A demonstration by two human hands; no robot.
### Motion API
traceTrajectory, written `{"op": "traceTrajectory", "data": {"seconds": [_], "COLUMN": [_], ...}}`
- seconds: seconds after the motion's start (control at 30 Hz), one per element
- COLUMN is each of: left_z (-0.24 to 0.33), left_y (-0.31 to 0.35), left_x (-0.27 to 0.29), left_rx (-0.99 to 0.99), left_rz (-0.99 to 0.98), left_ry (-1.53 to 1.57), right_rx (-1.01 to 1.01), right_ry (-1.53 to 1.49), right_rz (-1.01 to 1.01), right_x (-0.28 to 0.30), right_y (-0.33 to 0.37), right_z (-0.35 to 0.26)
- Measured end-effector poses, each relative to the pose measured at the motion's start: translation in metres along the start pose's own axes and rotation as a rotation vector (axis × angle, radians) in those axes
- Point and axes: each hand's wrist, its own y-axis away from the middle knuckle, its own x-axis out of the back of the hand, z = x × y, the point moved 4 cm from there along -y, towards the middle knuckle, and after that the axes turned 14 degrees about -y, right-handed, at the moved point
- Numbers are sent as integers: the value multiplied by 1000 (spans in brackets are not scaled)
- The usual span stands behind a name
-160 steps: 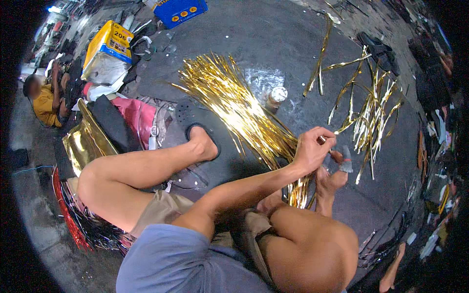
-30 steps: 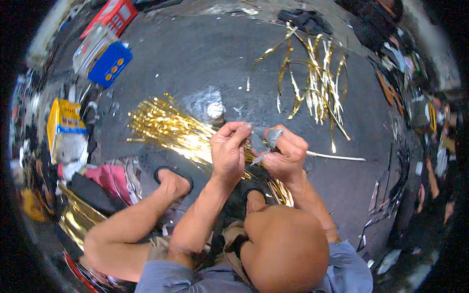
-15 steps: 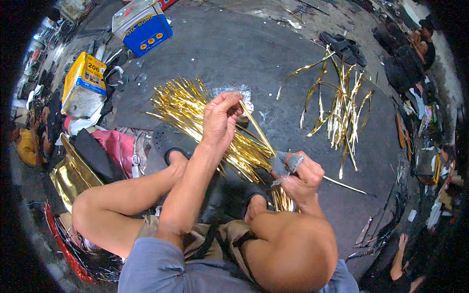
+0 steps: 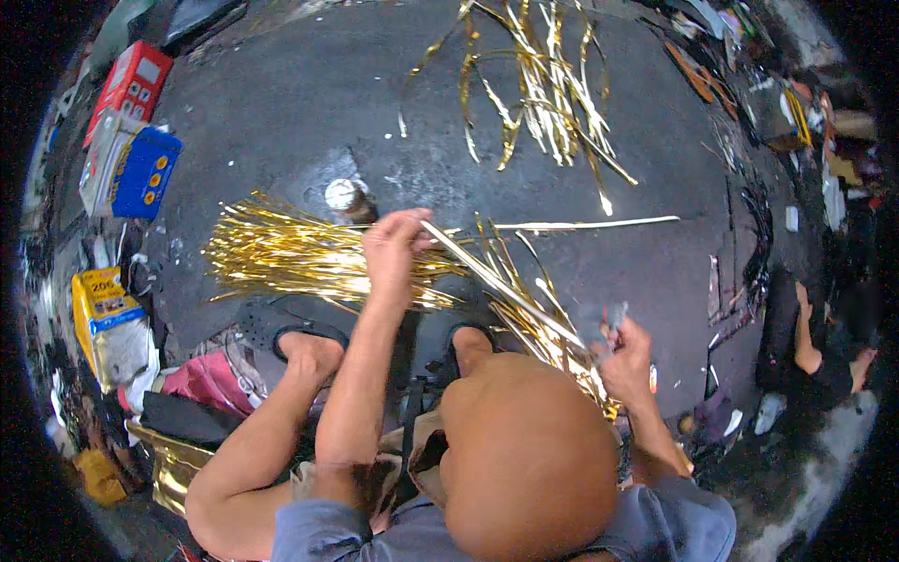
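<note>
A narrow gold strip (image 4: 496, 283) runs slantwise between my two hands. Its upper end is pinched in my left hand (image 4: 391, 251), fingers closed. At the lower end my right hand (image 4: 626, 363), with grey wraps on its fingers and slightly blurred, is closed around the strip. Below my left hand a thick bundle of shiny gold strips (image 4: 290, 253) lies on the dark floor mat. More gold strips (image 4: 538, 332) spread beneath the held one, close to my right hand. A single pale strip (image 4: 599, 224) rests flat beyond them.
A small round can (image 4: 343, 195) stands behind the bundle. Loose gold strips (image 4: 552, 84) lie at the far side. A blue-and-white container (image 4: 140, 173), a red box (image 4: 131, 84) and a yellow container (image 4: 108, 309) line the left. Another person's arm (image 4: 805, 328) shows at right.
The view has shifted, so the far strips sit higher and the bundle further left. My right hand has drawn away from my left, and a longer length of strip shows between them.
</note>
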Motion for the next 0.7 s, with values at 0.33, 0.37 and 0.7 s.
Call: {"op": "traceTrajectory", "data": {"seconds": [0.33, 0.37, 0.7], "left_z": [-106, -108, -101], "left_y": [-66, -67, -66], "left_x": [-156, -159, -169], "left_rx": [-763, -747, -791], "left_rz": [-260, -278, -201], "left_ry": [-1335, -1391, -1566], "right_rx": [-71, -31, 358], "right_ry": [485, 591, 327], "right_rz": [196, 155, 31], "right_x": [54, 46, -39], "right_y": [34, 22, -130], "right_z": [119, 111, 36]}}
